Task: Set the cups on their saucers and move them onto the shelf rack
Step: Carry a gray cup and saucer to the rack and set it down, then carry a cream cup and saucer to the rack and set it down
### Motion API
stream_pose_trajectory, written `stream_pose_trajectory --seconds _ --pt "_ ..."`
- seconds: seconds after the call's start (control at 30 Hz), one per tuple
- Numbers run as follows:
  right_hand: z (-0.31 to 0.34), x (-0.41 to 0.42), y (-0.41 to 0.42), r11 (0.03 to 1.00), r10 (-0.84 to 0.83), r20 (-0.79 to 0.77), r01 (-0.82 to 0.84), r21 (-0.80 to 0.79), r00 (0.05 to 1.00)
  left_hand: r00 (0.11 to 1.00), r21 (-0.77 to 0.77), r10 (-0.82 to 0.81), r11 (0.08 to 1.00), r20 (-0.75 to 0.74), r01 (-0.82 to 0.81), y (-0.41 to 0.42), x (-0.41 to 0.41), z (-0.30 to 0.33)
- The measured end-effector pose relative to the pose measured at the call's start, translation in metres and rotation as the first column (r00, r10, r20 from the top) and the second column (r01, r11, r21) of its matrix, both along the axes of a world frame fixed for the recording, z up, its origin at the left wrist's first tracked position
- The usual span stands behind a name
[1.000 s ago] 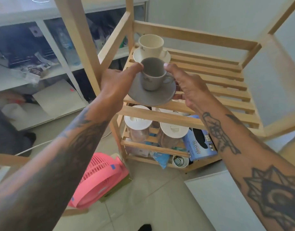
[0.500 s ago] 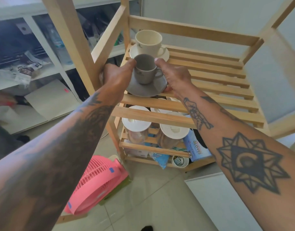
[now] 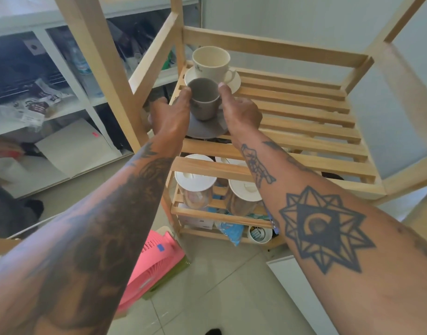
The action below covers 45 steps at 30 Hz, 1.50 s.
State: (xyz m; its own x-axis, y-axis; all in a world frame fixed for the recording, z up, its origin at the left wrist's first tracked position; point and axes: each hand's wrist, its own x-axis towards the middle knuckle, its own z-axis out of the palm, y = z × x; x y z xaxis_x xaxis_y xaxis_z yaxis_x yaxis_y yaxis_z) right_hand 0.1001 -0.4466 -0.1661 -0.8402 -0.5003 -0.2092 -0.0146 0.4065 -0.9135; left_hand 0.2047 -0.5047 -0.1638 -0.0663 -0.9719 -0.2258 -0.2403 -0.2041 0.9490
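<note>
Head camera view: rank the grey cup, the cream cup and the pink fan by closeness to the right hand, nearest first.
1. Grey cup: touching the right hand, on its grey saucer.
2. Cream cup: just behind, at the shelf's back.
3. Pink fan: down on the floor, lower left.

The shelf rack [image 3: 302, 117] is pale bare wood; grey cup [image 3: 204, 102] matt, cream cup [image 3: 211, 62] glossy.
</note>
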Motion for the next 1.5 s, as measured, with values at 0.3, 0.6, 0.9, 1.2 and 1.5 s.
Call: stream_pose_trajectory --seconds 0.3,0.6,0.9,1.2,1.5 --pt "0.047 -0.007 0.103 0.990 0.056 -0.044 -0.061 -0.128 0.997 0.996 -0.375 -0.080 0.925 -0.044 0.058 0.103 0.002 0.027" --pt "0.169 -0.058 0.338 0.850 -0.231 -0.175 0.111 -0.516 0.957 0.703 -0.477 -0.629 0.754 -0.331 0.451 0.301 -0.122 0.137" --pt "0.172 -0.239 0.579 0.733 -0.663 -0.119 0.607 -0.307 0.739 0.479 -0.244 -0.854 0.518 -0.203 0.820 0.486 -0.308 0.143" --pt "0.091 -0.367 0.627 0.764 -0.639 0.118 0.645 -0.020 0.760 0.594 0.119 -0.804 0.591 0.016 0.798 0.527 -0.442 0.090" --pt "0.081 -0.414 0.614 0.777 -0.605 0.295 0.630 0.016 0.739 0.640 0.209 -0.763 0.613 -0.094 0.762 0.532 -0.484 0.075"
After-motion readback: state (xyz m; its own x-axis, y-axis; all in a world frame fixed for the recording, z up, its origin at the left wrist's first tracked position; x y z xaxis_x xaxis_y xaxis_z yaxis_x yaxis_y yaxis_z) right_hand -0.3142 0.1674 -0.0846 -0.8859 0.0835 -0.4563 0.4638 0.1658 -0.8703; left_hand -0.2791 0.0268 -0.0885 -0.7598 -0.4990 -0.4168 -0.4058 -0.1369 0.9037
